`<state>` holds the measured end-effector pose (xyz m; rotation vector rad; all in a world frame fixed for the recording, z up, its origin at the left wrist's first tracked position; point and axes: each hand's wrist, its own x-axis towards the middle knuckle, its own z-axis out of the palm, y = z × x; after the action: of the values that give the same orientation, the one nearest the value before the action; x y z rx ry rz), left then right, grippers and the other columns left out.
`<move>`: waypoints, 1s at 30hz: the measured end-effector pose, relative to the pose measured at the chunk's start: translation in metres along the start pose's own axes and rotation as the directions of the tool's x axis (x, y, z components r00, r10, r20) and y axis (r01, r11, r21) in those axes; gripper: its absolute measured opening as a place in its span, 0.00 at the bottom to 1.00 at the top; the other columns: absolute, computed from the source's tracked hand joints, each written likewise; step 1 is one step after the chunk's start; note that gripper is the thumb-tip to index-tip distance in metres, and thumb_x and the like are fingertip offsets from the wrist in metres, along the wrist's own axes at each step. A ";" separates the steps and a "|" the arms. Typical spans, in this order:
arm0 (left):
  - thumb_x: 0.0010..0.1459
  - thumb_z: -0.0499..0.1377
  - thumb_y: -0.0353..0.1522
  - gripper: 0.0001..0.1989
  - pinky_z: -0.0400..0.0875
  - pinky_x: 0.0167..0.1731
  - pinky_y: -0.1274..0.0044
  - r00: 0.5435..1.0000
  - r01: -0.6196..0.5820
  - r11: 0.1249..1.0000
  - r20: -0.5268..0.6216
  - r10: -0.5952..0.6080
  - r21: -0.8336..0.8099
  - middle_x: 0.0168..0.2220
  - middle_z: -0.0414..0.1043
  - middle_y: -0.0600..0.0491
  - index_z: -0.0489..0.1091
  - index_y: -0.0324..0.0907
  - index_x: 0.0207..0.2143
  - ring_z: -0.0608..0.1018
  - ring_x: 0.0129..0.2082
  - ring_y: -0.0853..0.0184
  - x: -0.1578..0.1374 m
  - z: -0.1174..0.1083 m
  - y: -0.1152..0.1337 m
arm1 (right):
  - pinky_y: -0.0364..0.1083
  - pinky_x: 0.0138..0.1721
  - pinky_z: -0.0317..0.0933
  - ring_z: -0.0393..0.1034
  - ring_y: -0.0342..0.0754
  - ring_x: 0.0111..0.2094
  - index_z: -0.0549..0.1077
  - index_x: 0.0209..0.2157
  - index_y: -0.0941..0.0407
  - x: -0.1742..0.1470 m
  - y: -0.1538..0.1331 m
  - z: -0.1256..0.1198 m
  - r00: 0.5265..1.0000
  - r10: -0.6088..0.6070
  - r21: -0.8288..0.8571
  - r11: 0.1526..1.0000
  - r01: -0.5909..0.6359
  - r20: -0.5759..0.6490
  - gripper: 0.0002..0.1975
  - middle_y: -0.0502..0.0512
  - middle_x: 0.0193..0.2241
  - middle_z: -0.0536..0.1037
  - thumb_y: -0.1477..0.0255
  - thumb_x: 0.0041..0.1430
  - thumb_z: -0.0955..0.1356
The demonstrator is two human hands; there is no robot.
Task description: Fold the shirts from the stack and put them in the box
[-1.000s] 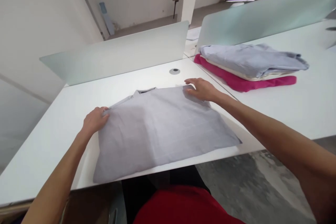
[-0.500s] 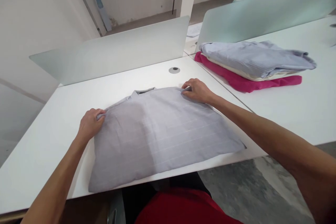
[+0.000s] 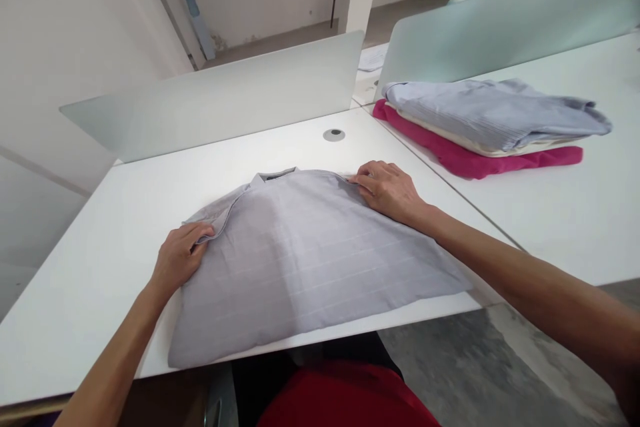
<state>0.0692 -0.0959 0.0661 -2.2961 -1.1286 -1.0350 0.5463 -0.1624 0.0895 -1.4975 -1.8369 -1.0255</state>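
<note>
A light grey shirt [image 3: 300, 253] lies spread in a folded, wide shape on the white table, its collar at the far side and its near edge close to the table's front. My left hand [image 3: 183, 250] grips the shirt's left shoulder edge, fingers curled over the cloth, which lifts slightly in a fold there. At the right shoulder, my right hand [image 3: 387, 190] pinches the edge between thumb and fingers. Part of each shoulder edge is hidden beneath the fingers.
On the adjoining table to the right rests a stack of folded clothes: a blue-grey garment [image 3: 495, 110] on top, a cream one below, and a magenta one [image 3: 465, 163] at the bottom. Frosted partitions [image 3: 240, 97] line the back. A cable hole [image 3: 334, 135] sits behind the shirt.
My left hand has shifted right and nearer, drawing the left shoulder edge inward into a fold. My right hand has turned and moved slightly right and nearer along its edge.
</note>
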 end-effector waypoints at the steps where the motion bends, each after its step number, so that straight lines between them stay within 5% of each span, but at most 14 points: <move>1: 0.63 0.50 0.34 0.14 0.73 0.55 0.66 1.000 -0.008 1.000 0.000 0.008 0.004 0.51 0.83 0.53 0.76 0.49 0.40 0.81 0.56 0.58 0.001 0.001 -0.001 | 0.53 0.46 0.64 0.72 0.56 0.49 0.83 0.46 0.54 0.000 0.001 0.002 0.999 -0.021 -0.012 1.000 0.021 -0.034 0.18 0.62 0.48 0.80 0.74 0.69 0.62; 5: 0.64 0.50 0.35 0.15 0.74 0.53 0.67 1.000 -0.015 1.000 -0.008 0.015 0.004 0.51 0.83 0.53 0.76 0.48 0.40 0.81 0.54 0.58 0.000 0.003 -0.005 | 0.50 0.43 0.64 0.74 0.54 0.46 0.82 0.41 0.55 -0.003 0.004 0.005 0.982 -0.143 0.025 0.989 0.147 -0.123 0.15 0.60 0.45 0.82 0.77 0.67 0.63; 8: 0.63 0.51 0.35 0.14 0.73 0.54 0.68 1.000 0.008 0.999 -0.021 -0.009 -0.050 0.51 0.83 0.54 0.76 0.48 0.40 0.81 0.54 0.60 -0.002 0.004 -0.007 | 0.50 0.45 0.66 0.76 0.53 0.45 0.80 0.41 0.55 -0.007 0.001 0.004 0.981 -0.187 0.106 0.976 0.192 -0.061 0.14 0.57 0.45 0.83 0.78 0.65 0.63; 12: 0.61 0.53 0.37 0.13 0.74 0.52 0.72 0.990 0.114 0.971 -0.062 -0.129 -0.211 0.51 0.82 0.53 0.76 0.47 0.41 0.81 0.52 0.61 -0.001 0.005 -0.008 | 0.52 0.48 0.68 0.77 0.55 0.46 0.79 0.44 0.55 -0.004 -0.001 0.001 0.998 -0.049 0.161 0.986 0.041 0.041 0.13 0.58 0.44 0.83 0.74 0.63 0.64; 16: 0.59 0.56 0.42 0.17 0.72 0.39 0.74 0.928 0.343 0.903 -0.052 -0.368 -0.257 0.39 0.82 0.54 0.78 0.44 0.44 0.78 0.33 0.65 0.005 0.005 -0.008 | 0.51 0.44 0.67 0.76 0.57 0.45 0.79 0.43 0.55 0.003 -0.002 -0.003 0.984 0.135 0.255 0.953 -0.161 0.115 0.14 0.60 0.45 0.83 0.69 0.63 0.64; 21: 0.56 0.57 0.43 0.17 0.62 0.28 0.76 0.853 0.457 0.792 -0.054 -0.519 -0.404 0.27 0.72 0.55 0.77 0.41 0.38 0.69 0.27 0.68 0.018 0.007 -0.019 | 0.49 0.38 0.62 0.71 0.51 0.32 0.79 0.38 0.57 0.009 -0.012 -0.024 0.898 0.402 0.396 0.806 -0.440 0.180 0.12 0.56 0.30 0.80 0.66 0.58 0.67; 27: 0.55 0.58 0.41 0.14 0.61 0.29 0.77 0.839 0.388 0.719 -0.103 -0.535 -0.576 0.28 0.72 0.54 0.75 0.40 0.33 0.70 0.29 0.67 0.042 0.003 -0.032 | 0.47 0.26 0.51 0.59 0.44 0.23 0.77 0.34 0.56 0.020 -0.033 -0.052 0.712 0.664 0.517 0.537 -0.667 0.230 0.07 0.49 0.21 0.69 0.68 0.54 0.70; 30: 0.56 0.58 0.37 0.11 0.63 0.33 0.76 0.840 0.423 0.751 -0.092 -0.535 -0.507 0.29 0.74 0.54 0.76 0.40 0.32 0.71 0.31 0.66 0.048 0.009 -0.033 | 0.47 0.25 0.50 0.57 0.43 0.21 0.76 0.33 0.56 0.025 -0.034 -0.048 0.662 0.709 0.509 0.488 -0.709 0.242 0.06 0.47 0.20 0.68 0.68 0.54 0.70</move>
<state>0.0665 -0.0462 0.0969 -2.1611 -1.5536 -1.9144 0.5049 -0.1910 0.1288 -1.6041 -1.1151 -0.0334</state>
